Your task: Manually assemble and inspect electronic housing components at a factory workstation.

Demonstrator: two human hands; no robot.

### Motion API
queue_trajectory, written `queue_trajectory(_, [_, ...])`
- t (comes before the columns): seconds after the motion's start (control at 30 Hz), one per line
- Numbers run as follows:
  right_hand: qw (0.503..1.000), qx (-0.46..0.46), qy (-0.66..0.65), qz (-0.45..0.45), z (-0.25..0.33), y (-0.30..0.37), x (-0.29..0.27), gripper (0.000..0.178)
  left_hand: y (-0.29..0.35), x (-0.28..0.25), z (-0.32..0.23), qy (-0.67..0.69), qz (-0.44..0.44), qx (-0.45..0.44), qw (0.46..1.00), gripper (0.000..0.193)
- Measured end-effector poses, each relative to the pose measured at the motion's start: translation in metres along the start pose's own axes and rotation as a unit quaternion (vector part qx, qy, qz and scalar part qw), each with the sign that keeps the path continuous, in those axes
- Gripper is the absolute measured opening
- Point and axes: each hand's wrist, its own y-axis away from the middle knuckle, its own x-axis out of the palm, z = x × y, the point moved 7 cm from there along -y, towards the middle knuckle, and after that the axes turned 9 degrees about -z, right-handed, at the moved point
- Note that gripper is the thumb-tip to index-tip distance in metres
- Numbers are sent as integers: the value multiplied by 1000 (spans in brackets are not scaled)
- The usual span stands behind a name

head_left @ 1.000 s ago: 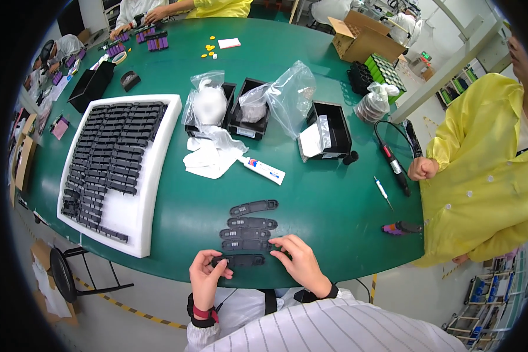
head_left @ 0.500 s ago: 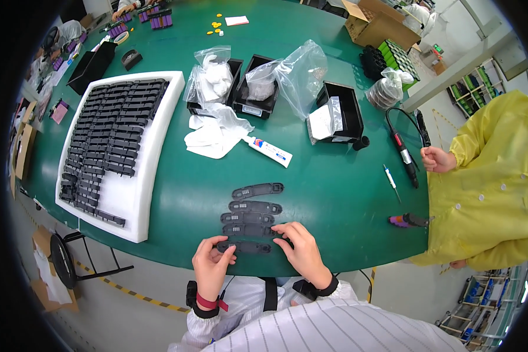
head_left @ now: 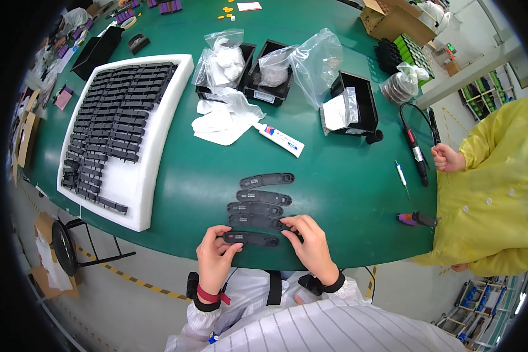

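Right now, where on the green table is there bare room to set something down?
Two broad patches: between the white tray and the strips, and between the strips and the slim white tool. It is crowded around the bins, clear bag and tube, and at the left hand and right hand, beside the closely set strips.

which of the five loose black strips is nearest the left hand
The lowest strip, by the near edge of the green table: the left hand is at its left end, while the other four strips lie farther up.
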Motion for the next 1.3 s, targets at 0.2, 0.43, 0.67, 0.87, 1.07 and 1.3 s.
queue_trajectory(0.2, [1000, 1, 2, -3, 3, -1, -1, 27, 0, -1, 4, -9, 5, -11, 1000, 40])
queue_trajectory(0.43, [1000, -2, 9, -4, 4, -2, -1, 27, 1, 0, -25, -161, -34, 129, 978, 38])
queue_trajectory(0.67, [1000, 6, 15, 5, 4, -5, -2, 25, -1, 1, -26, -188, -48, 151, 969, 42])
queue_trajectory(0.87, [1000, 4, 16, 3, 7, -13, -10, 26, -4, 1, -24, -191, -47, 148, 969, 44])
queue_trajectory(1.07, [995, -82, 54, 16, 34, -43, -34, 24, -16, -14, -17, -149, -39, 107, 982, 38])
queue_trajectory(1.3, [976, -192, 105, -5, 93, -105, -64, 19, -45, -52, -17, 27, -105, 69, 992, 14])
